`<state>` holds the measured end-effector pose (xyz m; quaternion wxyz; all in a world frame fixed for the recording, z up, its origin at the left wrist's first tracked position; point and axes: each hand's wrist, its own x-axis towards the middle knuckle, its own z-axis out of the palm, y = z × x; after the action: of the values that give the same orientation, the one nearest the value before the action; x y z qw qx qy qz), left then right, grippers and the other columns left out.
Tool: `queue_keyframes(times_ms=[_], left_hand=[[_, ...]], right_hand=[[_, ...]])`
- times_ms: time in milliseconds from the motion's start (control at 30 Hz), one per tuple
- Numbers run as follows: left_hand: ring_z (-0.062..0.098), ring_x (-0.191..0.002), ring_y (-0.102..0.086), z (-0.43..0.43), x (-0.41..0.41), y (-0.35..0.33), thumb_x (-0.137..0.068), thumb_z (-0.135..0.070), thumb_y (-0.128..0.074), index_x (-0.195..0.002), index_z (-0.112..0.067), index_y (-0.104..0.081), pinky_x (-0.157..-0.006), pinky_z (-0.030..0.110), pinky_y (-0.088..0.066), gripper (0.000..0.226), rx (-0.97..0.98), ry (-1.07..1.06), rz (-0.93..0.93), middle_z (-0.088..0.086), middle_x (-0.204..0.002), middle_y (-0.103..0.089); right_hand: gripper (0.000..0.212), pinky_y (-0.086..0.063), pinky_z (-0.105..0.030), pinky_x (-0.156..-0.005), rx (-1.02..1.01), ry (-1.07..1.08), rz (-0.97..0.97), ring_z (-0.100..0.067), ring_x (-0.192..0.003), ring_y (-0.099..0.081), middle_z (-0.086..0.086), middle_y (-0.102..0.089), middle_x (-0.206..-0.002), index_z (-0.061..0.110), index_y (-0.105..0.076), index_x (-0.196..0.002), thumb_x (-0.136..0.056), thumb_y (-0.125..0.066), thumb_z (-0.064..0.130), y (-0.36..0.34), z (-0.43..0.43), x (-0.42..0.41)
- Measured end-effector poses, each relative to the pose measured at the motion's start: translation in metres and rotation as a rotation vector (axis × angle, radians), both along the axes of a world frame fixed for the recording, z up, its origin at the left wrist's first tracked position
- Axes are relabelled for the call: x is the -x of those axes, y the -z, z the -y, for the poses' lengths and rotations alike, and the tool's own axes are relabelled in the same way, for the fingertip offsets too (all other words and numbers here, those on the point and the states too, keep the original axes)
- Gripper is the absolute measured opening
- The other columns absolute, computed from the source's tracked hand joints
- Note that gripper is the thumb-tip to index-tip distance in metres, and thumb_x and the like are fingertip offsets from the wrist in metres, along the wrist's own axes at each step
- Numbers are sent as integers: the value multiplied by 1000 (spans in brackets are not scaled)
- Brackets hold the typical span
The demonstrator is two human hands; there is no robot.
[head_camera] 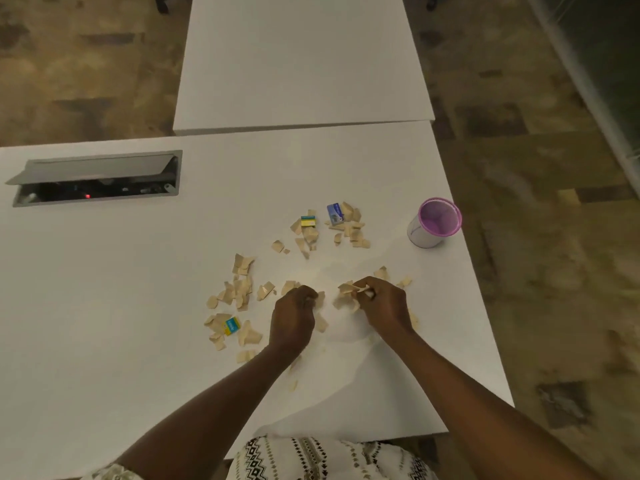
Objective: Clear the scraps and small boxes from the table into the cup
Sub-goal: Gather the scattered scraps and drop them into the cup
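Tan paper scraps [239, 289] lie scattered over the middle of the white table [104, 306]. Three small boxes sit among them: a blue and yellow one [232, 326] at the near left, a yellow and teal one [308, 221] further back, and a blue and white one [335, 213] beside it. A white cup with a pink rim [435, 222] stands open at the far right near the table edge. My left hand [293, 315] is closed over scraps on the table. My right hand [382, 303] pinches a bunch of scraps [349, 292].
An open cable hatch with a grey lid [97, 178] is set into the table at the far left. A second white table [301, 64] butts against the far edge. The table's right edge runs close to the cup, with patterned floor beyond.
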<state>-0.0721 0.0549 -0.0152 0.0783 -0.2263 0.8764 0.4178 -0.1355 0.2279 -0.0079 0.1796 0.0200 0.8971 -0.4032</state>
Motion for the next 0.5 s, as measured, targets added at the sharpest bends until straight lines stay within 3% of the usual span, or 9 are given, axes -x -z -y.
queue_keyframes(times_ms=[200, 300, 400, 500], left_hand=[[24, -95, -68, -49, 80, -29, -94, 1, -47, -102, -7, -72, -86, 40, -56, 27, -98, 62, -118, 9, -105, -74], [25, -91, -69, -79, 126, -45, -92, -1, -50, -98, -7, -73, -82, 37, -56, 25, -126, 111, -175, 9, -100, -75], [25, -83, -68, -108, 166, -57, -88, 1, -51, -93, -8, -73, -73, 34, -54, 24, -149, 186, -187, 9, -92, -75], [28, -87, -69, -129, 204, -66, -86, 2, -54, -94, -8, -75, -78, 37, -57, 24, -90, 260, -168, 11, -95, -76]], right_hand=[[14, -53, -25, -76, -7, 160, -82, -12, -82, -66, 9, -73, -84, 21, -75, -89, -88, -65, 11, -23, -52, 50], [14, -56, -33, -78, -33, 244, -116, -21, -84, -68, 0, -73, -86, 19, -75, -92, -88, -66, 8, -34, -80, 87], [16, -49, -30, -73, -124, 266, -114, -26, -85, -65, -11, -73, -96, 14, -75, -98, -89, -62, 10, -42, -102, 125], [19, -42, -26, -71, -248, 216, -97, -25, -84, -61, -15, -72, -99, 10, -73, -104, -91, -59, 10, -51, -112, 157]])
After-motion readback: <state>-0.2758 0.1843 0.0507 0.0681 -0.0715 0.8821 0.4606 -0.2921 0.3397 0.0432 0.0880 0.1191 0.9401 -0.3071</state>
